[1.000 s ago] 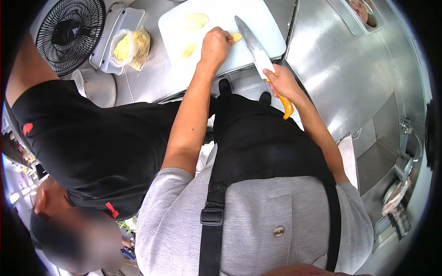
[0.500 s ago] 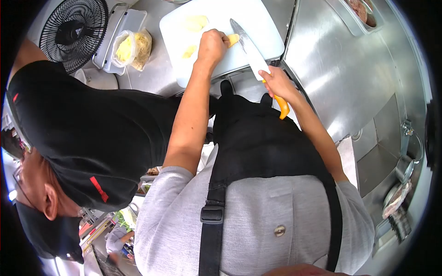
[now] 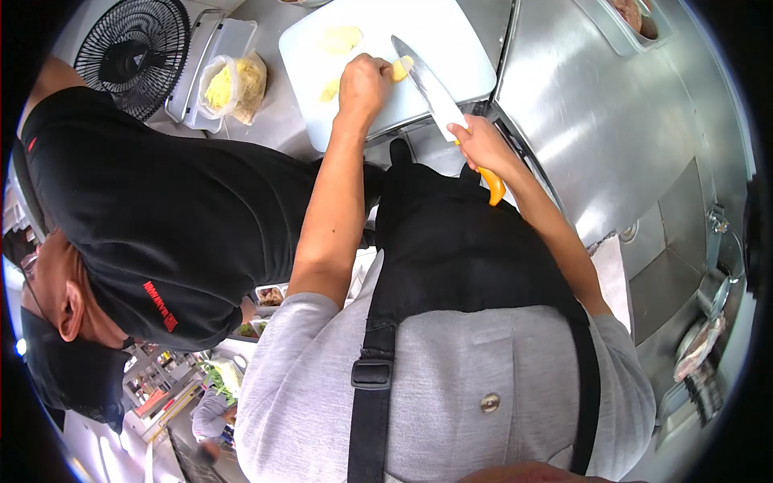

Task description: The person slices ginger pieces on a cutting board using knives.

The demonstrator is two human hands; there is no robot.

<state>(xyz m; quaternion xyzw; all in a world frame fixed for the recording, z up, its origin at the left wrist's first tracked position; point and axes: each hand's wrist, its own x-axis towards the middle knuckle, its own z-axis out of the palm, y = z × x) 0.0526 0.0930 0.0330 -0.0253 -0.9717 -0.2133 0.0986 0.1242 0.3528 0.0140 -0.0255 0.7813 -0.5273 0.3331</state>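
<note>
My right hand (image 3: 481, 143) grips a knife (image 3: 431, 92) by its yellow handle, with the long blade slanting over the white cutting board (image 3: 451, 40). The blade tip lies beside a pale yellow piece of what looks like peeled ginger (image 3: 400, 69). My left hand (image 3: 366, 87) is closed, its fingertips pinching that piece against the board. Thin pale slices (image 3: 340, 39) lie farther back on the board, and another small piece (image 3: 329, 90) rests left of my left hand.
On the left stand a bag of shredded yellow food (image 3: 233, 87), a clear container (image 3: 211, 68) and a black fan (image 3: 133, 56). A person in a black shirt (image 3: 177, 209) is close at my left. Steel counter (image 3: 596, 121) and a tub of meat (image 3: 632, 24) are on the right.
My left hand and the knife blade have shifted slightly left, along with the pale yellow piece. The person beside me has moved a little.
</note>
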